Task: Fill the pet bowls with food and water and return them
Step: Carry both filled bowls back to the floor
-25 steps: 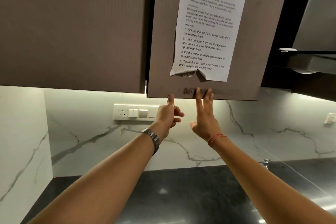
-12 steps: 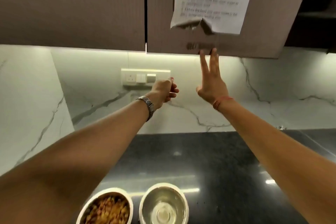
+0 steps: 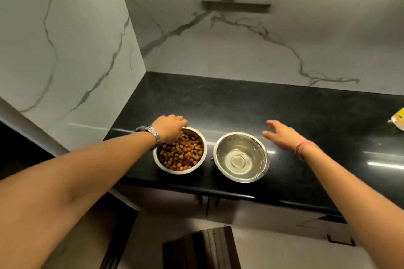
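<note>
On the black polished stone bench [image 3: 240, 102], two round steel bowls are sitting side by side near the front edge: the bowl heaped with brown kibble [image 3: 180, 152] at nine o'clock, the bowl holding clear water [image 3: 241, 157] at three o'clock of it, close but not touching. Your left hand [image 3: 169, 128] is hanging over the far rim of the kibble bowl with its fingers curling down toward that rim; whether they are pinching it yet I cannot tell. Your right hand [image 3: 282, 137] is hovering just past the water bowl at its two o'clock, fingers spread and holding nothing. Both bowls look filled, so carrying them back is probably next. The water is the risk: lifting that smooth bowl by one side would be tilting it and slopping water over the bench. A rim-only pinch on the heaped bowl could be spilling kibble too.
</note>
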